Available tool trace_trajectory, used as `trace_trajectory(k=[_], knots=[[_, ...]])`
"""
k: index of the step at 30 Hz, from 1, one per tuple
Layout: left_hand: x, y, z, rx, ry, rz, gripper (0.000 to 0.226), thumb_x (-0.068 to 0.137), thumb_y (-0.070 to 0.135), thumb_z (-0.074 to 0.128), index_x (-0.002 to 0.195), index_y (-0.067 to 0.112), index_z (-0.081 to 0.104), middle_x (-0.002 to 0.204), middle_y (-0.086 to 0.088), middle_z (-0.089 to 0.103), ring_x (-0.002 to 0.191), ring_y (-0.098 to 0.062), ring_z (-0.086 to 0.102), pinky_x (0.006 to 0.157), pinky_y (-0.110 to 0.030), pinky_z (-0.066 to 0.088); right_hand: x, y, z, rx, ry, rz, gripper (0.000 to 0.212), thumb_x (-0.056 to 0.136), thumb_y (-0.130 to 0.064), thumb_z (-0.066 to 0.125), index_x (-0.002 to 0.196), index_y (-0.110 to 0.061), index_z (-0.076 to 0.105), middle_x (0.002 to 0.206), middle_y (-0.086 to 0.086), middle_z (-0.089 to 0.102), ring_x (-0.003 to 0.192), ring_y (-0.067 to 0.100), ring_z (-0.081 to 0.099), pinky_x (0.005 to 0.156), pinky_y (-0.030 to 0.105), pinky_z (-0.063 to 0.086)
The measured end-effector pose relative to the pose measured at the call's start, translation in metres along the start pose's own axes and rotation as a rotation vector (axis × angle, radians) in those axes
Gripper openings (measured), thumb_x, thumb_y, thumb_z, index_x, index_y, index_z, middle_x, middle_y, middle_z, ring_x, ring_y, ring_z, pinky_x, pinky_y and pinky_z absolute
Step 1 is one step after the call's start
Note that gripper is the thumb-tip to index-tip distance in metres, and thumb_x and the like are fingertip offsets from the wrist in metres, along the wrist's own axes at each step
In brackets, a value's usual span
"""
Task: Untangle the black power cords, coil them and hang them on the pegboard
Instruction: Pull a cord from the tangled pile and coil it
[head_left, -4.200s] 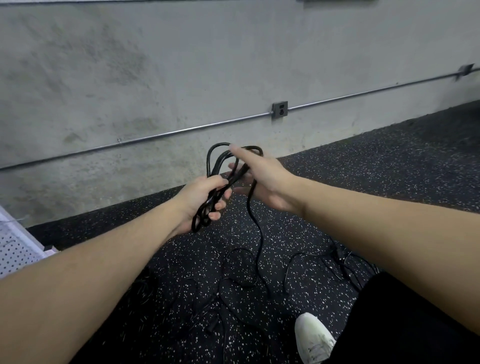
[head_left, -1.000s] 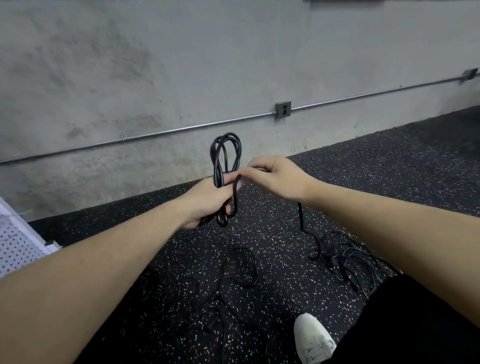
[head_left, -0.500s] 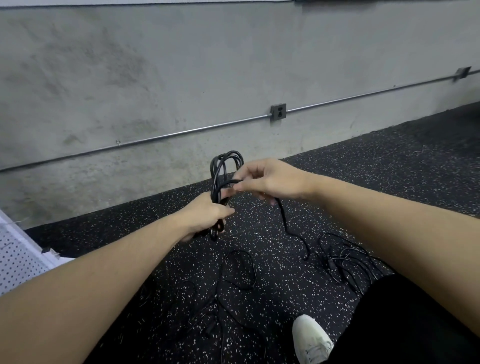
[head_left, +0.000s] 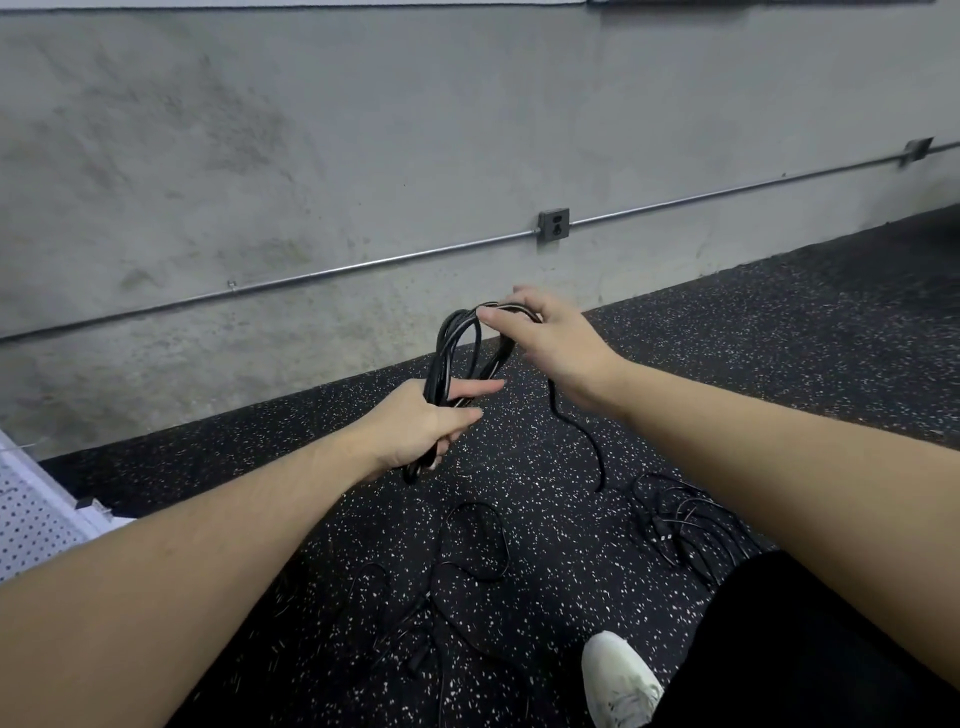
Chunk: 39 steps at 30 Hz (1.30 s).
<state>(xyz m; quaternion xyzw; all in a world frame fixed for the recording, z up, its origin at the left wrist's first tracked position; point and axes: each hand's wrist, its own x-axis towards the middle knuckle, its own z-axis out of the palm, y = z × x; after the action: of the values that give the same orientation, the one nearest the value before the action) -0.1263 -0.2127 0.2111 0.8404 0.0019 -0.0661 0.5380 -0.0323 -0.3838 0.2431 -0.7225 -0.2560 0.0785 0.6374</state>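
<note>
Held mid-air in front of the far wall: a black cord coil (head_left: 451, 358), gripped low in the left hand (head_left: 415, 431) with fingers curled round the bundle, top loop pinched by the right hand (head_left: 545, 343). Light, limp, a little springy, probably (loops wanting to splay). Best gripped at the gathered waist. Loose tail (head_left: 582, 436) trailing right toward a tangle (head_left: 685, 525) on the floor; pegboard (head_left: 31, 519) near left.
</note>
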Motion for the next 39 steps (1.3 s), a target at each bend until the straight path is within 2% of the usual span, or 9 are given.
trace_trajectory(k=[6, 9, 13, 15, 18, 21, 26, 33, 39], knots=[[-0.006, 0.003, 0.001, -0.065, -0.088, 0.055, 0.034, 0.102, 0.004, 0.056, 0.097, 0.029, 0.077, 0.064, -0.005, 0.052, 0.049, -0.015, 0.044, 0.048, -0.030, 0.044, 0.001, 0.002, 0.017, 0.420, -0.050, 0.257, 0.054, 0.087, -0.028, 0.079, 0.131, -0.025, 0.048, 0.104, 0.011, 0.072, 0.087, 0.023, 0.074, 0.084, 0.044, 0.062], [-0.009, -0.004, -0.005, -0.106, -0.041, 0.020, 0.031, 0.097, -0.003, 0.055, 0.080, 0.017, 0.070, 0.065, -0.015, 0.051, 0.050, -0.020, 0.043, 0.048, -0.029, 0.042, 0.000, 0.000, 0.024, 0.323, -0.058, 0.378, 0.036, 0.086, -0.043, 0.077, 0.100, -0.010, 0.067, 0.074, 0.000, 0.062, 0.069, 0.016, 0.071, 0.081, 0.036, 0.063], [-0.007, -0.007, -0.012, -0.146, 0.080, 0.043, 0.032, 0.087, 0.001, 0.062, 0.066, 0.024, 0.068, 0.076, -0.013, 0.058, 0.069, -0.022, 0.057, 0.067, -0.032, 0.045, 0.006, -0.011, 0.044, 0.554, -0.013, 0.373, 0.027, 0.095, -0.034, 0.069, 0.086, -0.015, 0.052, 0.050, -0.005, 0.044, 0.045, 0.011, 0.047, 0.059, 0.029, 0.052], [-0.008, -0.002, -0.014, -0.187, 0.088, 0.055, 0.017, 0.075, 0.012, 0.066, 0.065, 0.026, 0.069, 0.097, -0.015, 0.059, 0.093, -0.025, 0.053, 0.081, -0.038, 0.038, 0.010, -0.019, 0.052, 0.727, -0.005, 0.378, 0.023, 0.100, -0.029, 0.062, 0.088, -0.017, 0.047, 0.047, -0.007, 0.031, 0.041, 0.007, 0.030, 0.045, 0.021, 0.037], [-0.008, 0.000, -0.017, -0.316, 0.003, 0.053, 0.015, 0.068, 0.009, 0.062, 0.072, 0.022, 0.070, 0.103, -0.016, 0.055, 0.093, -0.027, 0.051, 0.083, -0.035, 0.036, 0.019, -0.022, 0.056, 0.890, -0.004, 0.406, 0.037, 0.101, -0.028, 0.058, 0.072, -0.017, 0.039, 0.045, -0.008, 0.024, 0.037, 0.005, 0.019, 0.034, 0.015, 0.022], [-0.009, -0.002, -0.021, -0.545, -0.134, 0.042, 0.028, 0.068, 0.000, 0.050, 0.088, 0.011, 0.066, 0.097, -0.022, 0.065, 0.089, -0.026, 0.071, 0.091, -0.032, 0.048, 0.027, -0.019, 0.059, 0.955, -0.011, 0.419, 0.039, 0.102, -0.029, 0.058, 0.071, -0.018, 0.038, 0.045, -0.008, 0.023, 0.035, 0.005, 0.019, 0.032, 0.013, 0.020], [-0.012, -0.005, -0.027, -0.797, -0.299, -0.001, 0.032, 0.078, -0.003, 0.042, 0.103, 0.010, 0.056, 0.092, -0.016, 0.059, 0.092, -0.034, 0.063, 0.104, -0.053, 0.052, 0.036, -0.009, 0.066, 0.933, -0.006, 0.402, 0.026, 0.102, -0.030, 0.058, 0.085, -0.017, 0.043, 0.052, -0.007, 0.027, 0.035, 0.003, 0.024, 0.031, 0.013, 0.026], [-0.012, -0.016, -0.020, -0.762, -0.055, -0.046, 0.038, 0.068, -0.006, 0.043, 0.099, 0.012, 0.054, 0.078, -0.006, 0.053, 0.055, -0.015, 0.045, 0.054, -0.031, 0.047, 0.040, 0.008, 0.085, 0.448, 0.031, 0.303, 0.041, 0.100, -0.053, 0.053, 0.084, -0.015, 0.056, 0.058, -0.001, 0.057, 0.056, 0.016, 0.054, 0.057, 0.028, 0.051], [-0.001, -0.013, -0.033, -0.827, 0.183, 0.057, 0.032, 0.085, -0.007, 0.047, 0.107, 0.013, 0.059, 0.079, -0.006, 0.053, 0.057, -0.016, 0.047, 0.058, -0.034, 0.044, 0.025, 0.039, 0.082, 0.138, -0.612, 0.495, 0.102, 0.090, -0.085, 0.006, 0.119, -0.002, 0.058, 0.081, 0.006, 0.068, 0.081, 0.025, 0.066, 0.094, 0.046, 0.047]])
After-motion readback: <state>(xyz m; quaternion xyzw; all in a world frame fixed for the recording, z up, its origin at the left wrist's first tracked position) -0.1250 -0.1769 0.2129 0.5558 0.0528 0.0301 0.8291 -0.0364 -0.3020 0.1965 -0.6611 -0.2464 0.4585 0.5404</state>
